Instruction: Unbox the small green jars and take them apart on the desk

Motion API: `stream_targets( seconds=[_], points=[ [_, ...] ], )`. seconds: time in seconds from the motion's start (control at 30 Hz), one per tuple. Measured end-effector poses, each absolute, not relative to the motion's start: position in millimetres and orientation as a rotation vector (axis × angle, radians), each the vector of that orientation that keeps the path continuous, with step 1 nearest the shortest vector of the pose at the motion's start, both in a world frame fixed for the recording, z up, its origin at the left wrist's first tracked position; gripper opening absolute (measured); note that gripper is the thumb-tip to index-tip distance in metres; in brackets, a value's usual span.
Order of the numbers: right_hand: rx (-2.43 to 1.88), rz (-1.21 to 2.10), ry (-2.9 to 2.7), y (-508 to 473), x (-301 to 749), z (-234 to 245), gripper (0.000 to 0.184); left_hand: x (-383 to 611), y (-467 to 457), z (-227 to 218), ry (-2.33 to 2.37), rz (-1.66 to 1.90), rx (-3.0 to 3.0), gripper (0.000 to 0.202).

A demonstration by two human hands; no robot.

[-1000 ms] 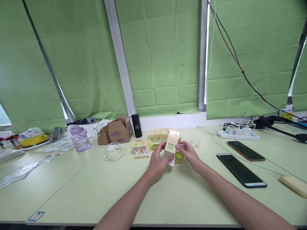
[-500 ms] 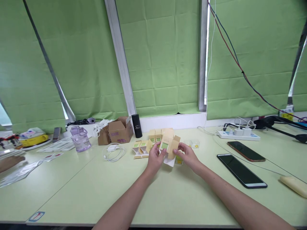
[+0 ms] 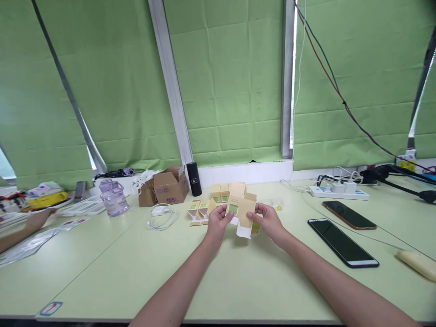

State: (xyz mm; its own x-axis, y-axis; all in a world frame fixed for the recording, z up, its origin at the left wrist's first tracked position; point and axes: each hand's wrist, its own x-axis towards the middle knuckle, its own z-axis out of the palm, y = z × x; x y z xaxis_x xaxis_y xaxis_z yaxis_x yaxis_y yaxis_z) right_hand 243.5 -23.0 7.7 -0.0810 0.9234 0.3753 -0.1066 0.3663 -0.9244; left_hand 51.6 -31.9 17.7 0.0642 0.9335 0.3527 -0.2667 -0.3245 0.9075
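Observation:
Between my two hands is a small tan cardboard box (image 3: 244, 211) with a cut-out window and a white inner flap hanging at its lower end. My left hand (image 3: 218, 223) pinches its left side by the window. On the right edge, my right hand (image 3: 267, 221) grips with thumb and fingers. Just beyond my left hand stand open tan boxes (image 3: 199, 212) with similar windows, and more tan boxes (image 3: 220, 192) are behind. Clear round containers with yellow bits (image 3: 276, 204) lie past my right hand; another yellow item (image 3: 255, 227) is partly hidden beneath it.
Left of the boxes are a white charger cable (image 3: 161, 218), a brown carton (image 3: 170, 187), a black cylinder (image 3: 194, 179) and a purple jug (image 3: 114, 198). Two phones (image 3: 343, 243) and a power strip (image 3: 340, 192) lie right. Another person's hand (image 3: 39, 220) is far left.
The held box has gone from partly folded, its sides angled, to flatter and facing me. My hands have barely shifted. The other person's hand at far left has reached farther in.

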Motion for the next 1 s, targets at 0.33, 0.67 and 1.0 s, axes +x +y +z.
stream_targets(
  seconds=[0.33, 0.67, 1.0],
  points=[
    [-0.765, 1.025, -1.380, -28, 243, 14, 0.040, 51, -34, 22, 0.795, 1.599, 1.464, 0.045],
    [-0.863, 0.799, -1.322, -19, 249, 6, 0.042, 52, -57, 28, 0.935, 1.855, 2.365, 0.011],
    [-0.800, 1.134, -1.087, -12, 248, 9, 0.037, 48, -55, 20, 0.996, 1.675, 2.677, 0.023]
  ],
)
